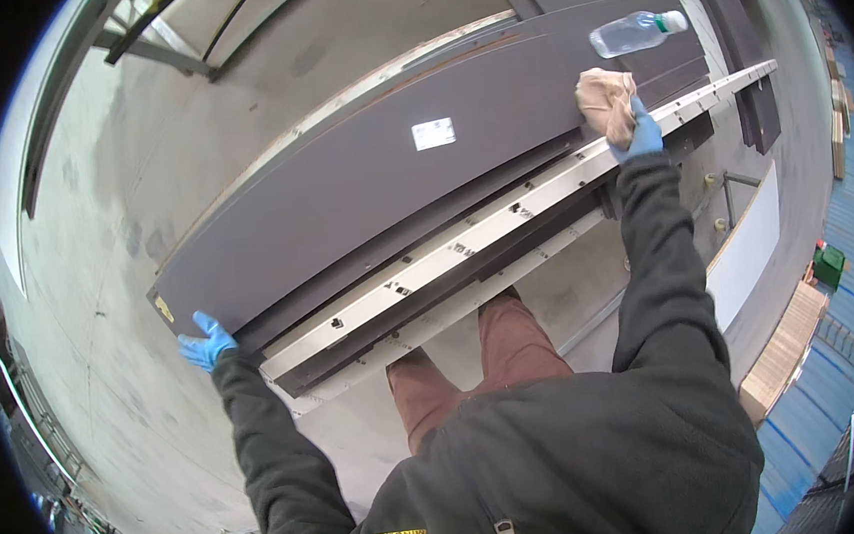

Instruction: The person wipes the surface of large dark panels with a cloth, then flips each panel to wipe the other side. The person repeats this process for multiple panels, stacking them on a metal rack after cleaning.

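My right hand [642, 135], in a blue glove, grips a crumpled beige cloth [606, 102] over the right part of a stack of long dark grey panels. My left hand [207, 343], gloved in blue too, is at the near left end of the top panel [360, 177], its fingers stretched out; whether it presses on the edge cannot be made out. A white label [434, 134] sticks to the panel's face, and a small yellow label [163, 308] marks its left end. A clear plastic bottle [629, 34] with a green-and-white cap lies on its side beyond the cloth.
A long pale strip [466, 247] with dark printed marks runs along the stack's near side. More dark panels [730, 32] stand at the far right. A metal frame [159, 52] is at the upper left, and a white board [746, 247] leans at the right.
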Demonstrator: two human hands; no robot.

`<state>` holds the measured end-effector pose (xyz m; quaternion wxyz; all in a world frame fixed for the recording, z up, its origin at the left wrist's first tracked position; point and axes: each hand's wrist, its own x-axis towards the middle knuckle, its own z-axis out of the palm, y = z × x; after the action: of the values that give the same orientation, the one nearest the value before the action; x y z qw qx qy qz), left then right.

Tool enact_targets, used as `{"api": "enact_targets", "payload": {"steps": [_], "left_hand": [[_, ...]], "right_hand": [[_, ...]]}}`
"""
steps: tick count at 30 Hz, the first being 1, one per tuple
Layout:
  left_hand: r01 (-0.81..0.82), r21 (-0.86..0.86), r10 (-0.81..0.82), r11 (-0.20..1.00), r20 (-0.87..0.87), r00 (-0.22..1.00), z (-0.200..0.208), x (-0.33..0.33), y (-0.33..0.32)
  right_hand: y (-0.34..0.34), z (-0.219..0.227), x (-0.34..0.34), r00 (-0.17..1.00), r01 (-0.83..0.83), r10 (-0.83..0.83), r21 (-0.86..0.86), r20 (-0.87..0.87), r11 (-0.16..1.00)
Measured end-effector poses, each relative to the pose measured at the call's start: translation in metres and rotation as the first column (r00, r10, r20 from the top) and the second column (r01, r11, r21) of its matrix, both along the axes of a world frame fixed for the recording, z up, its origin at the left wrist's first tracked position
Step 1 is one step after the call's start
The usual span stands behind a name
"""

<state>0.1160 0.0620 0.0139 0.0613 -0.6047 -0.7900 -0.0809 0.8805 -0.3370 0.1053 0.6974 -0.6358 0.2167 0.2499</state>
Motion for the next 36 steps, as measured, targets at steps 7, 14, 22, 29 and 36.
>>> {"api": "enact_targets", "payload": {"steps": [7,14,22,29,36], "left_hand": [[0.642,-0.226,0.241,0.733,0.968,0.065,0.141,0.368,-0.184],[0.679,-0.193,0.388,0.708,0.910,-0.146,0.247,0.489,-0.268],[0.424,-0.217,0.360,0.879,0.886,-0.291,0.294,0.434,-0.282],[0.472,-0.108,0.232,0.875,0.950,-0.211,0.310,0.352,-0.297],[0.551,0.036,0.101,0.834,0.971,-0.216,0.286,0.256,-0.272]], "right_hand": [[-0.022,0.082,-0.104,0.921,-0.268,0.387,0.645,-0.047,0.716],[-0.033,0.106,-0.114,0.697,-0.598,0.714,0.606,0.070,0.525],[-0.070,0.136,-0.140,0.649,-0.716,0.755,0.408,0.090,0.566],[-0.007,0.175,-0.253,0.625,-0.662,0.760,0.636,0.177,0.396],[-0.005,0.206,-0.337,0.738,-0.641,0.650,0.495,0.184,0.587]]}}
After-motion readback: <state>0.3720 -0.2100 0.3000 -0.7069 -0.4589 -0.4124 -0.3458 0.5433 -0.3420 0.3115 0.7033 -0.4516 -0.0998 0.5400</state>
